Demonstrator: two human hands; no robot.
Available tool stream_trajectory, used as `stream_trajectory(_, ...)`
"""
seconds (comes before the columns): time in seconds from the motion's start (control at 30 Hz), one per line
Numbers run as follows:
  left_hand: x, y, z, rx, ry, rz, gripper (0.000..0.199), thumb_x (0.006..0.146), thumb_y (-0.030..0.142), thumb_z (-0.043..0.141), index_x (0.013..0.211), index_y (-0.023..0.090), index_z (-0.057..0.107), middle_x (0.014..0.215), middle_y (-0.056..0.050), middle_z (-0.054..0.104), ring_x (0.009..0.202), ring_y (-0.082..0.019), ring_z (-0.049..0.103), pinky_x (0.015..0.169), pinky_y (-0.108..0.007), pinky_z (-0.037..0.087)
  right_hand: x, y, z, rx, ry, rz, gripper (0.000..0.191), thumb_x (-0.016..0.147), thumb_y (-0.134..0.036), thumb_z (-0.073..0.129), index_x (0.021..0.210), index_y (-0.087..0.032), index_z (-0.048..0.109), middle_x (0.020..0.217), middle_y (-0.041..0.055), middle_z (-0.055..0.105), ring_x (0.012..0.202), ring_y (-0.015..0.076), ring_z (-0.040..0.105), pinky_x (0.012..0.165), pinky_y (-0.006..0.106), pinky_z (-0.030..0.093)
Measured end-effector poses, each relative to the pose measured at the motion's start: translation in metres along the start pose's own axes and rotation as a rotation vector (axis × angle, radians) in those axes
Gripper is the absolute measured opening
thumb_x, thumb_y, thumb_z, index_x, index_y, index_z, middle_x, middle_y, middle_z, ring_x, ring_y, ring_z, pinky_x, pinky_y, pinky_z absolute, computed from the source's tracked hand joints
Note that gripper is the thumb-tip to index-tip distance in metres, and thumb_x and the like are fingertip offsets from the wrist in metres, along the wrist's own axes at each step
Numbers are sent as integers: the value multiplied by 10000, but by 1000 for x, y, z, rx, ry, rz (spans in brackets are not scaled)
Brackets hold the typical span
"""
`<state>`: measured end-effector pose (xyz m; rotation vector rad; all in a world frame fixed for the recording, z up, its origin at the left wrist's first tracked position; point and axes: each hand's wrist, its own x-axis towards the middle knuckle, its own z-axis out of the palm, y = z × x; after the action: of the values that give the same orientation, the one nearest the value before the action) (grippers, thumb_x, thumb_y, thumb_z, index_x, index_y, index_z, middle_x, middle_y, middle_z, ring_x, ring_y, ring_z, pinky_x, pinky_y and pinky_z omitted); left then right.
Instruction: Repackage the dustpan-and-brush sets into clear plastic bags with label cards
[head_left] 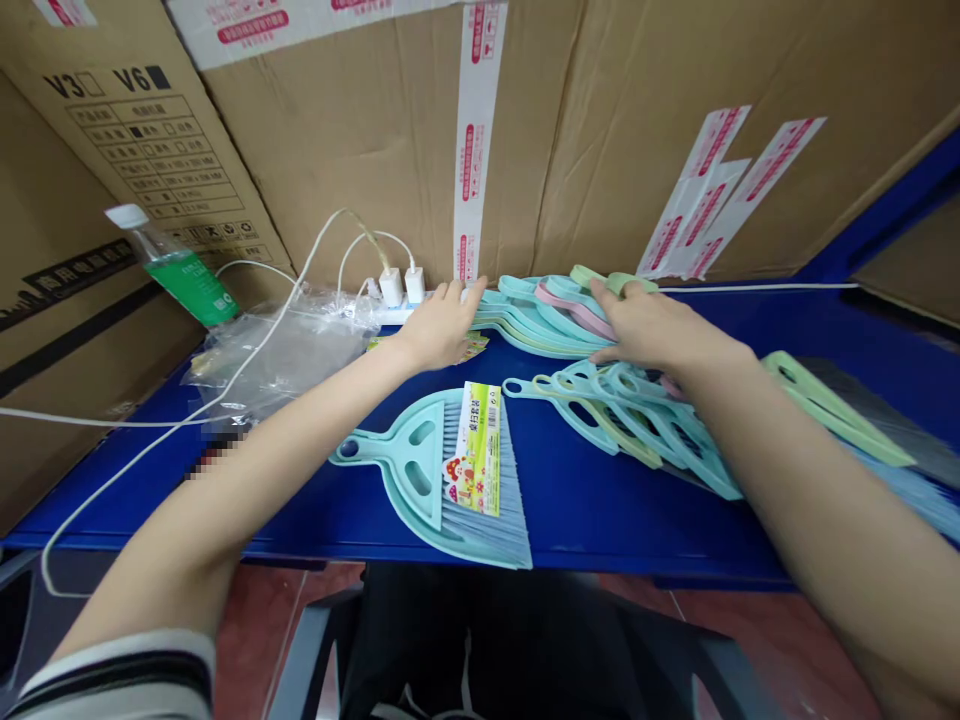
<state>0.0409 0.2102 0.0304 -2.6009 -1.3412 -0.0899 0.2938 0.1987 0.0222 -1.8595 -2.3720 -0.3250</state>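
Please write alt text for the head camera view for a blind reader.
Two bare hands reach over a blue shelf. The right hand rests on fanned pastel plastic dustpans, the left hand beside them. In front lies a teal plastic dustpan with grey-blue bristles and a paper label.

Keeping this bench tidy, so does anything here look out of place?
A green-filled plastic bottle leans tilted against the cardboard carton, beside a crumpled clear plastic bag heaped by the power strip on the blue shelf. Both look like stray clutter next to the dustpans.
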Motion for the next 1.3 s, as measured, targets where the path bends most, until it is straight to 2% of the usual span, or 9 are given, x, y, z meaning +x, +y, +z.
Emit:
stream_trajectory(0.17,48,-3,6,29,-162,-31,921,792,134,636,1524,77,79,1359,-262,503,1218,-363,553,969,-401,452,0,-8,-5,-39,-111,58,854,719,-275,747,1482,-206,370,1256,227,564,972,391,648,716,455,526)
stream_trajectory(0.3,60,-12,4,17,-128,15,848,789,86,603,1504,52,149,1369,-262,485,1251,-364,528,1011,-398,423,3,-5,-1,-38,-93,52,765,749,-241,711,1447,-157,411,1252,234,556,1008,400,638,772,479,529)
stream_trajectory(0.43,73,-25,5,1,-87,35,691,804,76,559,1437,25,285,1366,-253,479,1306,-344,470,1064,-397,383,11,6,12,15,-12,-45,742,756,-286,695,1436,-190,416,1241,205,568,999,396,642,786,506,540)
stream_trajectory(0.53,81,-36,11,-19,-61,34,672,793,72,564,1417,44,316,1379,-241,467,1308,-335,466,1071,-404,386,18,11,22,90,22,-94,769,779,-316,678,1471,-167,376,1299,220,542,1106,416,602,866,525,524)
stream_trajectory(0.77,83,-41,21,-71,-51,29,746,794,53,552,1470,62,237,1378,-240,454,1283,-331,500,1052,-410,412,24,21,36,230,94,-229,832,779,-328,677,1509,-181,306,1444,221,469,1300,402,478,1002,570,433)
stream_trajectory(0.9,81,-38,21,-89,-49,22,754,805,57,531,1486,64,207,1398,-267,426,1291,-353,492,1043,-440,417,17,24,24,296,57,-234,905,736,-307,693,1521,-130,279,1428,222,502,1311,382,478,1046,550,397)
stream_trajectory(1.0,78,-37,20,-92,-44,16,767,799,38,508,1497,78,192,1419,-277,399,1289,-357,496,1029,-442,428,9,24,12,338,48,-192,880,736,-343,677,1511,-143,313,1437,193,511,1276,382,516,1006,543,442)
stream_trajectory(1.13,75,-35,17,-84,-48,4,799,781,13,494,1508,106,174,1417,-257,396,1269,-347,516,1015,-431,436,2,22,3,426,25,-64,668,860,-393,503,1460,-122,393,1262,173,653,1162,342,612,924,511,503)
stream_trajectory(1.3,66,-29,8,-49,-28,-19,783,783,10,485,1502,88,187,1442,-255,360,1331,-368,420,1058,-479,387,0,18,-4,340,-17,-28,578,905,-343,384,1412,-70,434,1107,176,703,1024,322,664,856,478,518)
